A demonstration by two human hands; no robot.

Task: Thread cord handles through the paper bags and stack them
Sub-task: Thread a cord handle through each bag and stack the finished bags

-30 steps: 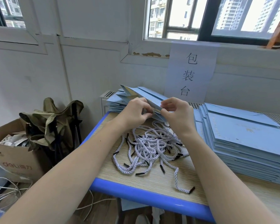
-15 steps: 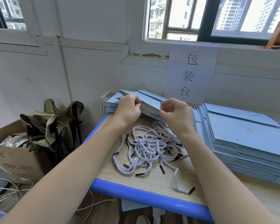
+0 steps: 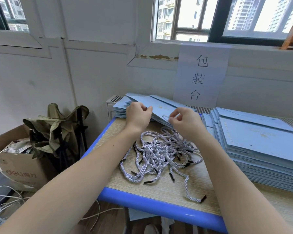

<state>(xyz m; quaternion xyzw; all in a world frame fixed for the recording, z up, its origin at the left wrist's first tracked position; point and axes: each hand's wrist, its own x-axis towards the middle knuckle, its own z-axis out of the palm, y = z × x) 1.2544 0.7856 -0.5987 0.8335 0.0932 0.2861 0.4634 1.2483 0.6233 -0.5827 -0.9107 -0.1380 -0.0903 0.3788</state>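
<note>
Paper bag (image 3: 159, 109), flat and pale blue, sits at the frame's centre atop a rear pile, where we work it. Our left hand (image 3: 138, 114) pinches its near edge with curled fingers; our right hand (image 3: 184, 120) pinches a cord (image 3: 166, 116) against the bag's rim. We judge the bag light, stiff along its folds and easily creased, so best held by the reinforced top edge. Cords (image 3: 161, 154) heaped below on the bench (image 3: 159, 190) look limp and slightly slippery; their stiff black tips are the sensible place to grip. At right, a taller stack of bags (image 3: 260, 146) rests.
</note>
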